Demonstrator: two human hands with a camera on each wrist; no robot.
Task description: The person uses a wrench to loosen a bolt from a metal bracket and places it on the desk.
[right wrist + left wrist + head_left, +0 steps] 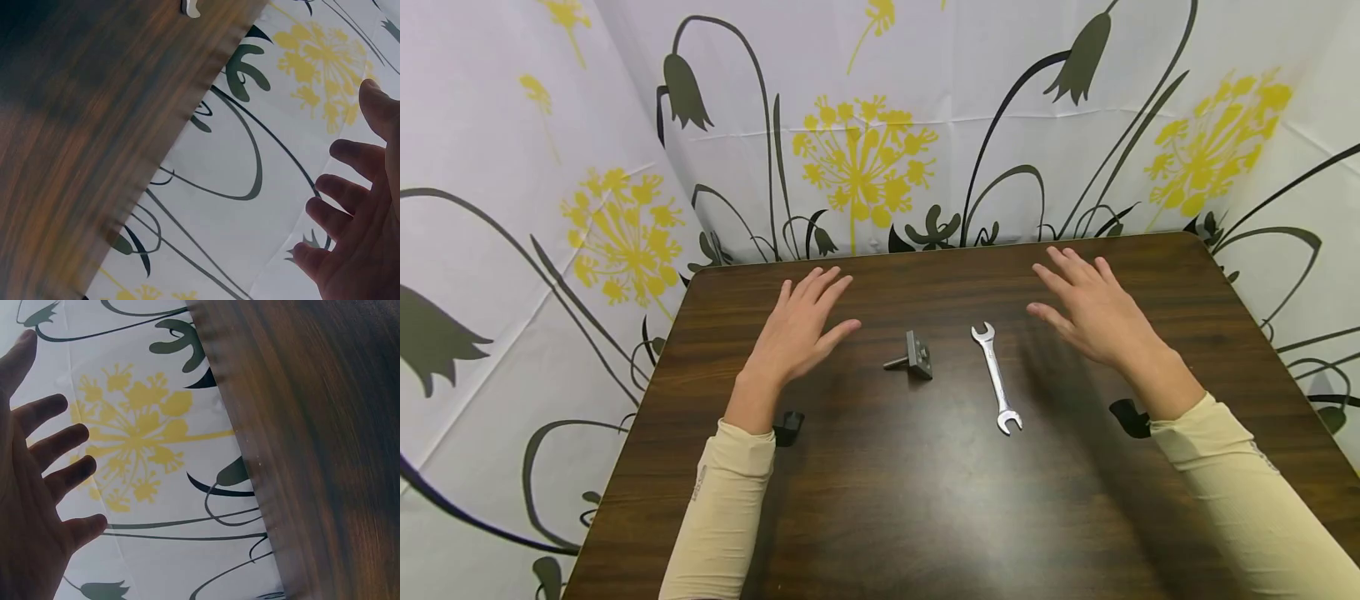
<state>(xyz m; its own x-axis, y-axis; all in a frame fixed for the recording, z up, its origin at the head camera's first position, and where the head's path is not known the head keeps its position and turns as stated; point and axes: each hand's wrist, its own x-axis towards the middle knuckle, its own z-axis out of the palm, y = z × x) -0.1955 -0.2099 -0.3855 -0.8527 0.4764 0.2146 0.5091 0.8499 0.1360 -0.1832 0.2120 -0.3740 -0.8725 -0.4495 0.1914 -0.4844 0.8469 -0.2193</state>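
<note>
Between the two hands, a silver double open-ended wrench lies lengthwise on the dark wooden table. To its left sits a small grey metal block with a round pin or bolt sticking out toward the left. My left hand is held above the table left of the block, fingers extended, with nothing in it. On the other side, my right hand hovers right of the wrench, its fingers spread and holding nothing. Just one tip of the wrench shows at the top of the right wrist view.
The brown wood-grain table ends at a back edge against a white curtain printed with yellow and grey flowers. The curtain also hangs along both sides. A black wrist-camera piece juts from the left wrist, another from the right.
</note>
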